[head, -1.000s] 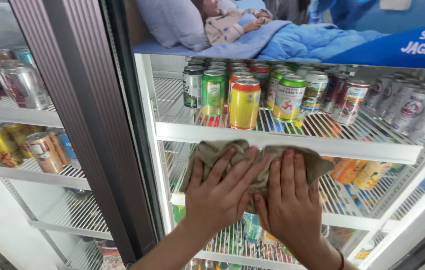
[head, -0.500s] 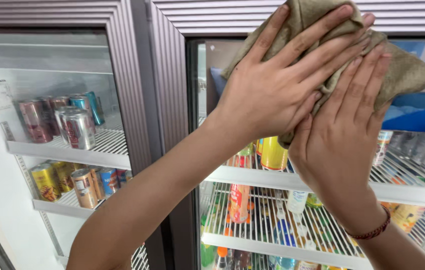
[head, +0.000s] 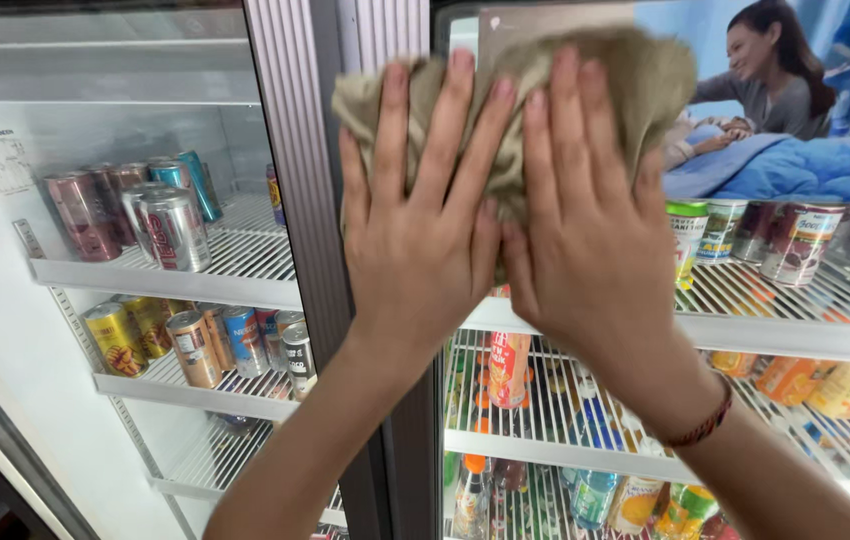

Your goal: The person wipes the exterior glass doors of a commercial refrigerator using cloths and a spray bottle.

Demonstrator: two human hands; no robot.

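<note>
1. A crumpled olive-brown cloth is pressed flat against the glass door of a drinks cooler, near its top and beside the grey door frame.
2. The cloth's long axis runs left to right; it is found under and above the fingertips of both hands.
3. Neither grip is clenched: the left hand and right hand are spread flat, palms on the cloth, side by side and touching.
4. Cans are seen on the wire shelves behind.
</note>
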